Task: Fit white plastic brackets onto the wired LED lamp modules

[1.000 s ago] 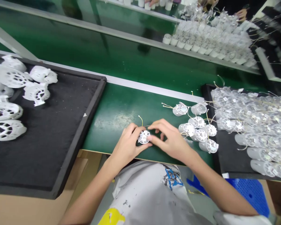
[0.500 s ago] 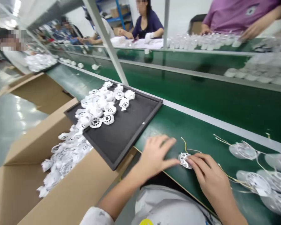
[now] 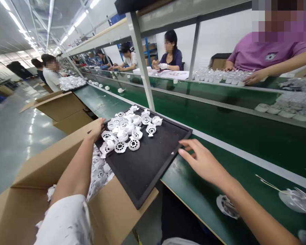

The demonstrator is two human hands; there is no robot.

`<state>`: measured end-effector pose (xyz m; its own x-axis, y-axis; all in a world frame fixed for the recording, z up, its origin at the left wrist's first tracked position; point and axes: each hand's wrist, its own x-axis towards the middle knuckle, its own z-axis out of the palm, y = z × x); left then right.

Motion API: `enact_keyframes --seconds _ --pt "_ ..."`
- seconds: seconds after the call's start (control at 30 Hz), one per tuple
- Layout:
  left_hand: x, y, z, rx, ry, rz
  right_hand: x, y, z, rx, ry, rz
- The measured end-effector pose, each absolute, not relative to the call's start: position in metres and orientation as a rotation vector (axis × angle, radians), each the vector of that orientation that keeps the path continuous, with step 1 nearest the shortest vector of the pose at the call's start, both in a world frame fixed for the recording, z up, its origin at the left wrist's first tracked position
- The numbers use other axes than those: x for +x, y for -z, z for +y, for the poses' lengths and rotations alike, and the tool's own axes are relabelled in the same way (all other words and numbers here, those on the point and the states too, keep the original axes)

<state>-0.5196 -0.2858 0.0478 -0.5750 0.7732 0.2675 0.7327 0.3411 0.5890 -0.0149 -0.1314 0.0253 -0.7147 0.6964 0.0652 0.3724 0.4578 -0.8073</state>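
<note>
A black tray [image 3: 153, 163] slants across the bench's near edge and the box, with a heap of white round plastic parts [image 3: 134, 144] on its left half. My left hand [image 3: 98, 129] is closed around the tray's left rim, its fingertips partly hidden. At the opposite rim, by the right corner, my right hand [image 3: 196, 158] has its fingers apart and holds nothing; whether the fingertips touch the rim I cannot tell. Under my right forearm a round white part [image 3: 226, 206] lies on the green bench.
A cardboard box [image 3: 114, 207] full of white parts stands below the tray. Wired parts [image 3: 297, 199] lie at the right on the green bench [image 3: 193, 190]. A metal post [image 3: 142, 64] rises behind the tray. Co-workers sit across the line, among them a person in purple [image 3: 265, 54].
Both hands have left the small round part on the bench. My left hand has moved to the tray's left rim, my right to its right rim. The view has tilted up.
</note>
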Motion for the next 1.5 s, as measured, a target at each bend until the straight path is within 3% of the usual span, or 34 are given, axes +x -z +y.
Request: enact_keyframes --seconds 0.07,0.27,0.67,0.9,1.1,1.3,1.4,1.5 --pt "-0.534 -0.037 -0.273 1.189 -1.187 2.439 -0.101 -0.02 -0.103 -0.966 -1.437 -2.101" --pt "-0.555 -0.024 -0.245 0.888 -1.348 2.1 -0.277 0.028 -0.107 -1.055 -1.425 -1.89" --pt "-0.488 -0.039 -0.194 1.133 -1.284 1.642 -0.308 0.038 -0.134 -0.956 -1.452 -1.526" --pt "-0.383 -0.041 -0.156 1.438 -1.159 1.62 -0.224 0.035 -0.133 -1.064 -1.228 -1.588" --pt "-0.318 -0.025 -0.193 1.737 -0.99 1.719 -0.149 0.023 -0.13 -1.102 -1.026 -1.805" --pt "-0.311 -0.019 -0.216 2.05 -0.537 2.17 -0.096 -0.023 -0.128 -1.21 -0.785 -1.763" --pt "-0.304 -0.038 -0.233 1.966 -0.689 2.33 -0.023 -0.033 -0.165 -1.19 -0.795 -1.733" --pt "-0.277 -0.046 -0.305 1.624 -1.19 2.354 0.069 -0.028 -0.235 -1.121 -1.244 -1.707"
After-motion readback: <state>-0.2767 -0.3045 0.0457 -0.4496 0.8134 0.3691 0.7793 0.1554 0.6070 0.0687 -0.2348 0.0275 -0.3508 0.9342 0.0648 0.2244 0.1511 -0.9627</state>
